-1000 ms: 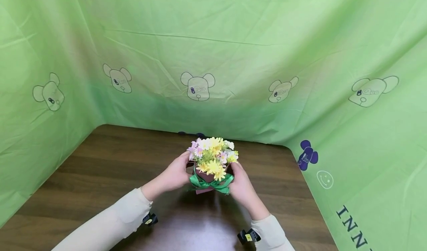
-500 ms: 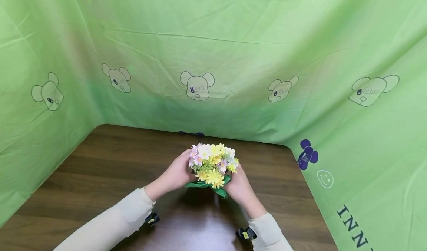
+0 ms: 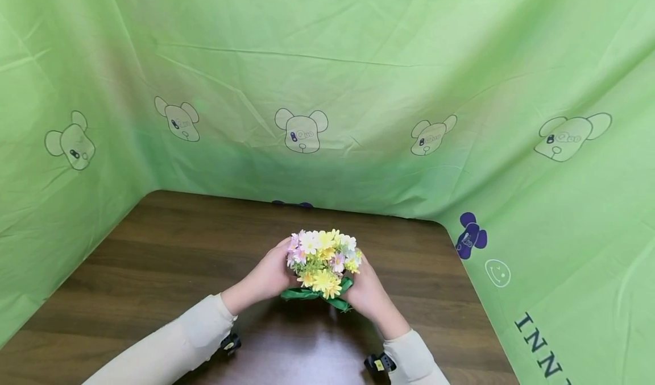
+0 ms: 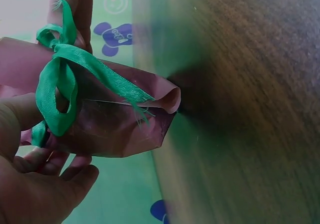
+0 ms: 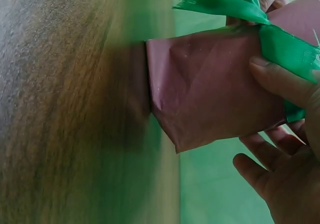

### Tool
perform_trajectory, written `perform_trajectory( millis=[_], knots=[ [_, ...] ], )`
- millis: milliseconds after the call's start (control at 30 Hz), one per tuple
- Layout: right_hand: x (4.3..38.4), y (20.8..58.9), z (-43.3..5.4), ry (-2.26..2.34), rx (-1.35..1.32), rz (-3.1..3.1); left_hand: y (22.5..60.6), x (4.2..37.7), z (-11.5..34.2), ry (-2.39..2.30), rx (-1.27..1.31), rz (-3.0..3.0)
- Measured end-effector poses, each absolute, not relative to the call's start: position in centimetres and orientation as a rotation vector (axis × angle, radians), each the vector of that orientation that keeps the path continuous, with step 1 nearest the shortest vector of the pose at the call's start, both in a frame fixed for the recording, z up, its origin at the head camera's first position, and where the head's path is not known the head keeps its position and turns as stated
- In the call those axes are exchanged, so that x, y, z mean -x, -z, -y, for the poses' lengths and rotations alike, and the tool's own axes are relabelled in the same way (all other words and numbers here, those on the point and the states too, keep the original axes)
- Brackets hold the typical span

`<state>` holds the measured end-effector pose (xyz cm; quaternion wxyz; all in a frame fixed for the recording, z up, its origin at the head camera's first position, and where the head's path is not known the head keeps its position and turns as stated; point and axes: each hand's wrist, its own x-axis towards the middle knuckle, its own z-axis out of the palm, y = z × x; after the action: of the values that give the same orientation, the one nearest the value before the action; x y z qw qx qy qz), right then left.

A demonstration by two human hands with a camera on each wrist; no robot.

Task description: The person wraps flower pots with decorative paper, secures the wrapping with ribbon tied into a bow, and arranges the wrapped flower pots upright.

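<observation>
A small bouquet of yellow, white and pink flowers (image 3: 323, 263) stands between both hands in the head view, blossoms facing up. Mauve wrapping paper (image 5: 210, 87) covers its lower part, and a green ribbon (image 4: 56, 89) is tied round it in a bow. On the left side, the left hand (image 3: 270, 274) grips the wrapping, thumb near the bow and fingers behind. The right hand (image 3: 367, 291) grips the opposite side, its thumb (image 5: 280, 79) lying on the paper by the ribbon. The wrapping's base is at or just over the table; contact cannot be told.
The brown wood-grain table (image 3: 179, 260) reflects light near its front. Green cloth (image 3: 327, 61) with printed bear heads hangs along the back and both sides. A black wrist strap (image 3: 380, 364) shows at the right sleeve, another (image 3: 231, 342) at the left.
The bouquet has come slightly toward the person and turned more upright, so the blossoms now hide the wrapping in the head view. Both hands moved with it and kept their hold.
</observation>
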<state>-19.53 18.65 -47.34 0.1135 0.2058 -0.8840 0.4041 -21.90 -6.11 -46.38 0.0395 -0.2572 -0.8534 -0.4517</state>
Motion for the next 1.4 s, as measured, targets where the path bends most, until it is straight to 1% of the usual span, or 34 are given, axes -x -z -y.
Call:
perform_trajectory(
  millis=[267, 600, 1067, 1400],
  knots=[
    [19.2, 47.7, -18.9, -1.203, -0.577, 2.651, 46.8, 21.6, 5.9, 1.401, 0.815, 2.641],
    [19.5, 47.4, -19.0, -1.200, -0.661, 2.660, 47.1, 21.6, 5.9, 1.369, 0.836, 2.623],
    [19.3, 47.3, -19.2, -1.224, -0.643, 2.718, 47.4, 21.8, 5.9, 1.329, 0.873, 2.635],
    [19.5, 47.5, -19.6, -1.164, -0.617, 2.776, 47.8, 22.0, 5.7, 1.381, 0.803, 2.742]
  ],
)
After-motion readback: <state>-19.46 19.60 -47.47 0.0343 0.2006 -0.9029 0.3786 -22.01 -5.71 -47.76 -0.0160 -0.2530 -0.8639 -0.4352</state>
